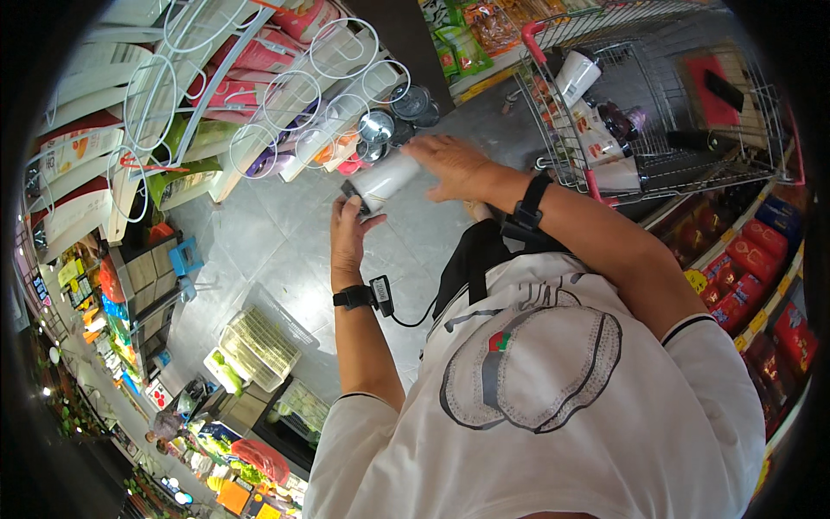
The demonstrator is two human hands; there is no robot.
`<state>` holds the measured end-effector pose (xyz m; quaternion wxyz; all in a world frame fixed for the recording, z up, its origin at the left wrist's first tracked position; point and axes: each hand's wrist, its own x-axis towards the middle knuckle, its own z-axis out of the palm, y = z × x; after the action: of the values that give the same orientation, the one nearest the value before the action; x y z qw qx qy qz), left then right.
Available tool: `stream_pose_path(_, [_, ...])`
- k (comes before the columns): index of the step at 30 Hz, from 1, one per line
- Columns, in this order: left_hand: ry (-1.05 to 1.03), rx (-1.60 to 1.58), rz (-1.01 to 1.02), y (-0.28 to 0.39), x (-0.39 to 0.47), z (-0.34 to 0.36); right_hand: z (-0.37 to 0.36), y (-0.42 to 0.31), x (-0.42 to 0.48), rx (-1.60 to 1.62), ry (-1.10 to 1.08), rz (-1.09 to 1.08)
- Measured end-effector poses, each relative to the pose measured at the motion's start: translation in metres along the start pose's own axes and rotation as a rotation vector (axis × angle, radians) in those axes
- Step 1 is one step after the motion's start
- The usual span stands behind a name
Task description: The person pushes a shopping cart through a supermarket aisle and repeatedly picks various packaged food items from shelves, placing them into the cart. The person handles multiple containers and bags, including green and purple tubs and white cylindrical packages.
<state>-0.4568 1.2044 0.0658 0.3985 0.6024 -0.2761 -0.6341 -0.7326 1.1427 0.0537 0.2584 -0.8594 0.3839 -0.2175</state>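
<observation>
My left hand (350, 237) grips the dark-capped end of a white cylindrical bottle (388, 181), which is tilted over the floor. Thumb and fingers of my right hand (457, 165) are spread around the bottle's other end; whether they touch it I cannot tell. Just beyond the bottle, several dark-lidded containers (376, 126) stand at the end of a shelf rack (256, 146). White wire rings (343, 48) stick out from this rack in front of bagged goods. Both wrists carry black straps, and a cable runs from the device (381, 296) on the left one.
A wire shopping cart (587, 152) with red corners stands at right, holding a white container (577, 78), other goods and a dark phone-like object (724, 91). Red packages (755, 243) line a right-hand shelf. Plastic crates (259, 347) and a blue stool (186, 257) sit on the tiled floor (259, 227).
</observation>
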Motion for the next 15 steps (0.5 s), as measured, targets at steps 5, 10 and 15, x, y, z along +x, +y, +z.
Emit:
stream_pose_path(5, [-0.279, -0.074, -0.129, 0.003, 0.026, 0.053, -0.002, 0.005, -0.012, 0.133, -0.117, 0.213])
stream_pose_path(10, [0.189, 0.715, 0.278, -0.024, 0.104, 0.060, -0.038, 0.019, -0.042, 0.310, -0.173, 0.496])
stream_pose_path(15, [0.455, 1.198, 0.361, -0.028, 0.145, 0.090, -0.069, 0.037, -0.079, 0.440, -0.107, 0.626])
